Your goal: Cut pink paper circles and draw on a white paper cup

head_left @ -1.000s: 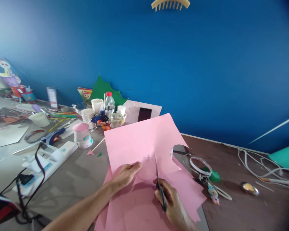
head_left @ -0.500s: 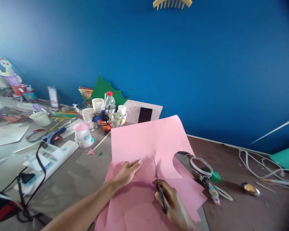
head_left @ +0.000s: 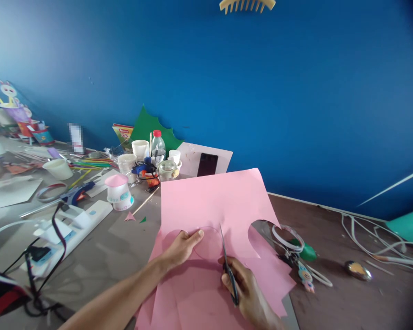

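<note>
My left hand (head_left: 181,247) pinches the lower edge of a raised pink paper sheet (head_left: 215,206), thumb on top beside a circle drawn on it. My right hand (head_left: 247,293) is closed around the handles of dark scissors (head_left: 227,263), whose blades point up into the sheet at the circle's right side. More pink paper (head_left: 206,302) lies flat on the table under both hands. The upper sheet has a curved notch cut from its right edge.
At the left lie a white power strip (head_left: 72,229), a blue glue gun (head_left: 76,195), a pink-topped cup (head_left: 117,190), paper cups and a bottle (head_left: 157,146). A black phone (head_left: 207,164) leans behind the sheet. Tape rings (head_left: 287,236), white cables (head_left: 371,238) and a green sheet (head_left: 409,224) are at the right.
The pink sheet has swung a little to the right and lifted, uncovering more of the table at its right notch. Both hands stay almost in place.
</note>
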A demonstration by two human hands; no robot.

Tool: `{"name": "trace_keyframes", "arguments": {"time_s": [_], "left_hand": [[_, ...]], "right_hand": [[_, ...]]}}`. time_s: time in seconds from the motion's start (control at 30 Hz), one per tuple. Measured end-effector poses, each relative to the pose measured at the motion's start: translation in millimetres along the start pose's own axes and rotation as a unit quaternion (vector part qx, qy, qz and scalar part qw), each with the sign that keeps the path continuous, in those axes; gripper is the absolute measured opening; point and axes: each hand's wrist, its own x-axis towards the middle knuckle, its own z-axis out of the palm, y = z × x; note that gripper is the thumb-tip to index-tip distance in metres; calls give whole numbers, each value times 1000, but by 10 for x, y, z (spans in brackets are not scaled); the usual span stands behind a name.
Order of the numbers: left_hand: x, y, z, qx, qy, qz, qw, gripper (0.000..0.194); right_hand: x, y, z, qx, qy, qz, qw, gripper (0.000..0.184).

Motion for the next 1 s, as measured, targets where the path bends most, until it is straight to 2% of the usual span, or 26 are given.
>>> {"name": "trace_keyframes", "arguments": {"time_s": [0.27, 0.47, 0.87, 1.0], "left_hand": [[12, 3, -8, -23, 13, -2, 1000, 53], [-7, 8, -25, 5, 17, -40, 999, 53], [24, -22, -36, 6, 16, -38, 999, 53], [11, 32, -36, 3, 49, -53, 997, 46]], "right_hand": [[6, -11, -8, 2, -6, 8, 1000, 50], [6, -18, -40, -26, -16, -20, 999, 48], [-11, -54, -15, -2, -21, -12, 1000, 49], [-11, -75, -23, 9, -24, -1, 1000, 47]]}}
